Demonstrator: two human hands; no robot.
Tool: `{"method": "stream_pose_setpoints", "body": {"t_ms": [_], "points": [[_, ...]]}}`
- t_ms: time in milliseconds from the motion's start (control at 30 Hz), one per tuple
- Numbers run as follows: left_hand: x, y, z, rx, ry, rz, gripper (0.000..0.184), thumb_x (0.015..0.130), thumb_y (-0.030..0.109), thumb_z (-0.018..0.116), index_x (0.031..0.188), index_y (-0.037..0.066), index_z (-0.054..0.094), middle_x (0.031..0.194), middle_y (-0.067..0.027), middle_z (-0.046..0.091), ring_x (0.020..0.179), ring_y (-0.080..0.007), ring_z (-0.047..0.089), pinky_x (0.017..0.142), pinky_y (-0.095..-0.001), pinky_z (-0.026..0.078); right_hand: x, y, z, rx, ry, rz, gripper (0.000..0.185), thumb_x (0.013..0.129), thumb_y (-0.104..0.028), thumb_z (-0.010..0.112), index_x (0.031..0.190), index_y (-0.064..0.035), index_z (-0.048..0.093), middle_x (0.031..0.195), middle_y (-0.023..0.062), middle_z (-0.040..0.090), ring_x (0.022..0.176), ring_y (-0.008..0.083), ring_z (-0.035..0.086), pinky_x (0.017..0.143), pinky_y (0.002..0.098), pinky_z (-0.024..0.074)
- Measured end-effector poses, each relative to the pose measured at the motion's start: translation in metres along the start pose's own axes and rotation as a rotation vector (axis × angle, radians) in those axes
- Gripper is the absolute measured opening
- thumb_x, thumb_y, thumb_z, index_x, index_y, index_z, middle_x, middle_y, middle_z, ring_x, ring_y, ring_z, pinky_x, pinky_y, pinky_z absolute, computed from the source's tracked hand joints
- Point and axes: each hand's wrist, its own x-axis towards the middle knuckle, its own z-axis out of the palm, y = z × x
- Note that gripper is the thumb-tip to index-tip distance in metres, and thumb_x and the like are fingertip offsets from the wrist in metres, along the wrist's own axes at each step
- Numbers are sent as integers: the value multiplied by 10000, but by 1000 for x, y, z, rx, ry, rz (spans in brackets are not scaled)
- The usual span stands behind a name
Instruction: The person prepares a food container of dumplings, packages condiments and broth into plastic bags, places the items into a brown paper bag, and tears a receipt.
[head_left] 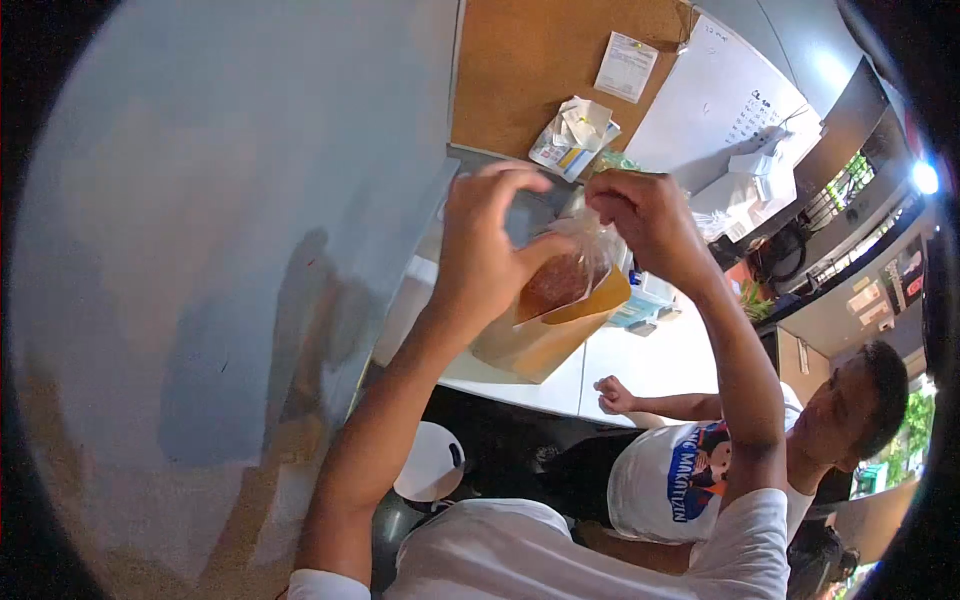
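Note:
A clear plastic bag with reddish-brown contents stands in the mouth of a yellowish paper bag or box. My right hand is closed on the gathered top of the plastic bag. To its left, my left hand has its fingers apart and curved, with the thumb tip by the upper side of the plastic bag. Its fingers hold nothing. The paper container rests on a white counter.
A person in a printed white shirt is at the lower right, one hand near the counter. A corkboard and whiteboard hang behind. A white round object is below; a wall fills the left.

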Motion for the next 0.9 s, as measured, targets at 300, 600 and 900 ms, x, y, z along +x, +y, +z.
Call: {"method": "stream_pose_setpoints", "body": {"t_ms": [300,600,900], "points": [[-96,-59,76,125,-239,-688,545,835,181,782,1275,35,496,1039,-182,619,932,-336,639,811,-435,523,4,115,33,-42,-268,-252,361,723,115,608,1042,-23,704,1104,167,713,1005,329,697,891,391,568],[-90,-50,92,182,-315,-811,274,850,-23,633,1093,45,527,914,-155,618,857,-350,678,716,-435,557,-9,197,145,-178,-1053,-527,348,759,-101,652,1090,-1,683,999,199,722,888,354,715,755,416,592],[-84,-54,107,105,-264,-871,273,858,-43,630,1111,25,555,964,-164,643,811,-314,704,676,-389,581,-17,205,227,-200,-1280,-475,185,794,-170,677,927,-59,741,965,172,718,896,372,707,789,458,573]]}}
